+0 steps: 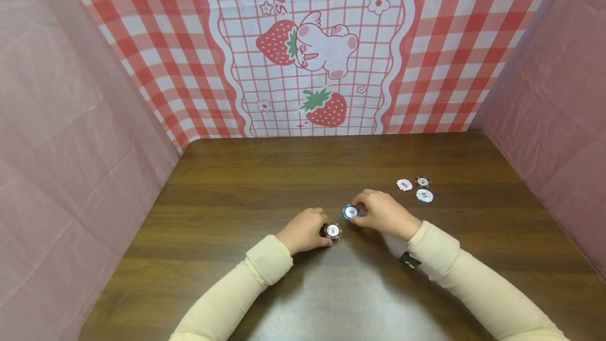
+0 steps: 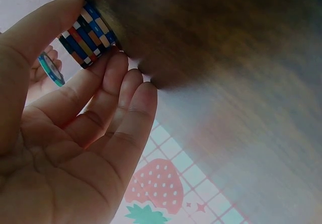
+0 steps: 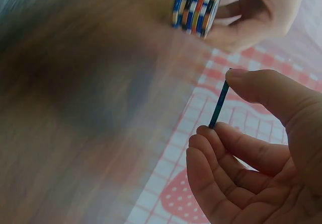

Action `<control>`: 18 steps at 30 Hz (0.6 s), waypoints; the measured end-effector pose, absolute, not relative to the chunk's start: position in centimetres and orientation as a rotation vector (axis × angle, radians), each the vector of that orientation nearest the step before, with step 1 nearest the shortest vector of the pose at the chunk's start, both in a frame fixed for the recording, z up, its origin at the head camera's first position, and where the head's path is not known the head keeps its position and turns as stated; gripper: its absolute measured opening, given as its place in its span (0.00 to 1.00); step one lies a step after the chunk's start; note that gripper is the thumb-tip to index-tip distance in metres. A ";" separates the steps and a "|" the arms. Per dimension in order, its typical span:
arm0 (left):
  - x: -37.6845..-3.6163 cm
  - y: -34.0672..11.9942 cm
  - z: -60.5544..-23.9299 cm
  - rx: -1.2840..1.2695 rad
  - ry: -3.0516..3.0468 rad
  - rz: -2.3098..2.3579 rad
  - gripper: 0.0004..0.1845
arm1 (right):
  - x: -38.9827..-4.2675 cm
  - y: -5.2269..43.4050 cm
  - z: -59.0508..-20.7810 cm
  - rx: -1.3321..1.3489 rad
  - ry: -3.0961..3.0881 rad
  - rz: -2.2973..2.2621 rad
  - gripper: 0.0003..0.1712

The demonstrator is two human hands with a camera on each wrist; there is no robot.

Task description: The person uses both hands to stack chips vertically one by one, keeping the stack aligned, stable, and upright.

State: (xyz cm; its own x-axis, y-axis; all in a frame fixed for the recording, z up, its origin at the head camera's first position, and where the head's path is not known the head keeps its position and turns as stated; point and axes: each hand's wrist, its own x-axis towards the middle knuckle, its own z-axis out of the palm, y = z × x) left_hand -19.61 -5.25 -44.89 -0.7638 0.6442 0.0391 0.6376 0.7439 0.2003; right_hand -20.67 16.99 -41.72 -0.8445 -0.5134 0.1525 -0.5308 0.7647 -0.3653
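My left hand (image 1: 305, 230) grips a short stack of poker chips (image 1: 333, 232) standing on the brown wooden table (image 1: 265, 183). The left wrist view shows the stack of poker chips (image 2: 86, 34) held between thumb and fingertips (image 2: 118, 63), edges striped blue, red and white. My right hand (image 1: 383, 212) pinches a single blue chip (image 1: 351, 212) just right of and above the stack. From the right wrist, the single blue chip (image 3: 219, 104) appears edge-on between thumb and fingers, with the stack of poker chips (image 3: 196, 8) beyond it.
Three loose chips (image 1: 415, 189) lie on the table to the right of my right hand. A red checked strawberry cloth (image 1: 307, 46) hangs behind the table, and pink sheets (image 1: 57, 146) close both sides.
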 end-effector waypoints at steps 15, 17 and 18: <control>-19.7 -5.3 -45.0 1.043 2.887 0.334 0.16 | -19.6 14.6 -42.7 1.051 -2.860 0.615 0.15; -19.7 -5.3 -45.1 1.042 2.888 0.333 0.16 | -19.5 14.4 -42.8 1.069 -2.858 0.623 0.15; -19.7 -5.3 -45.1 1.042 2.889 0.334 0.16 | -19.4 14.2 -42.9 1.076 -2.857 0.625 0.15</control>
